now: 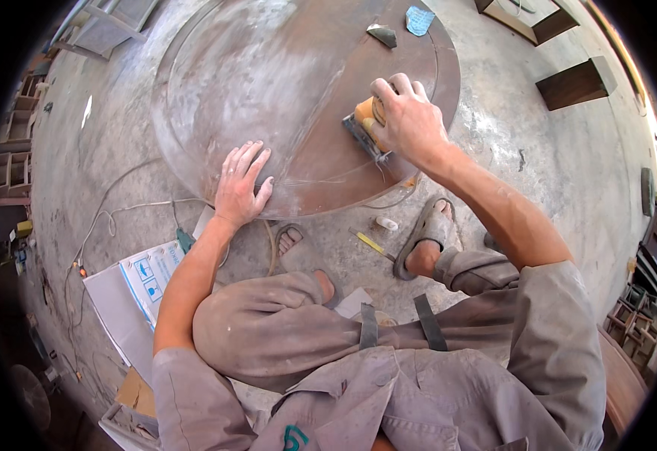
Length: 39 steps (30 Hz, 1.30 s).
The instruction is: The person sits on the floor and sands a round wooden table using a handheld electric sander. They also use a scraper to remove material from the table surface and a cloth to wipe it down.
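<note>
In front of me lies a large round wooden tabletop [328,98], reddish brown and streaked with pale dust over its left and middle parts. My right hand [411,120] grips a yellow electric sander [367,120] from above, its dark flat pad resting on the tabletop's right side. Spread on the near left part of the surface, my left hand [243,182] holds nothing. Dust whitens the fingers of both hands. Toward the far right edge of the tabletop lie a dark folded scrap of sandpaper [382,34] and a blue piece of paper [419,20].
Cables [110,214] trail over the concrete floor at left, near a flat white and blue carton [137,289]. A yellow-handled blade tool [373,244] and a small white bottle [387,223] lie between my feet. Dark wooden furniture parts [578,83] stand at right.
</note>
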Motion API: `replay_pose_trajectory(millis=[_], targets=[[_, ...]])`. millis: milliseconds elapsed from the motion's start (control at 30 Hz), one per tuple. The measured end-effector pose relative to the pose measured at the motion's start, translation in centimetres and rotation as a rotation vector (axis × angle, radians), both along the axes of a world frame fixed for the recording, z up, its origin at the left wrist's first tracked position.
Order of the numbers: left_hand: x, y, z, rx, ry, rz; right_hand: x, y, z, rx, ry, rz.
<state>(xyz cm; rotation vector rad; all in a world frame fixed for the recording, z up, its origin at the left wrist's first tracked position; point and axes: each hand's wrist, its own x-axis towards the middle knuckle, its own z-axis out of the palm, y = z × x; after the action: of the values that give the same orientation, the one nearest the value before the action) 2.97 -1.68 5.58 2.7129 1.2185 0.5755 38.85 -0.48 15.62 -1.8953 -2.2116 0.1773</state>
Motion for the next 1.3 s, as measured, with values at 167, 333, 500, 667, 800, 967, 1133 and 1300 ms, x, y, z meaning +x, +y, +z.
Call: replay_pose_trajectory(millis=[167,333,500,667,800,967,1133,1300], targets=[[0.0,0.1,-0.2,-0.002,0.005,-0.001,1.3,1.0,0.3,0.002,-0.024,0.006],[0.4,0.3,0.0,0.006,0.001,-0.006,4.2,2.7,-0.2,0.05,-0.074,-0.1],[0.0,0.0,-0.3,0.002,0.006,-0.001,-2.0,-1.6,-0.1,0.038,0.027,-0.022],[-0.2,0.0,-0.4,0.005,0.003,-0.003,-3.4,-1.9,0.3,-0.016,0.036,0.059],[0.0,0.1,-0.1,-0.004,0.02,-0.002,2.6,3.1,-0.3,0.017,-0.058,-0.045],[0.2,0.2,-0.2,-0.01,-0.017,-0.015,7.8,8.3,-1.1,0.109,-0.12,-0.16],[0.0,0.0,-0.1,-0.008,-0.011,-0.008,1.0,4.6,-0.2,0.057,-0.06,-0.106],[0.0,0.2,-0.3,-0.012,0.018,-0.003,-6.4,-1.3,0.3,0.031,0.105,0.074]])
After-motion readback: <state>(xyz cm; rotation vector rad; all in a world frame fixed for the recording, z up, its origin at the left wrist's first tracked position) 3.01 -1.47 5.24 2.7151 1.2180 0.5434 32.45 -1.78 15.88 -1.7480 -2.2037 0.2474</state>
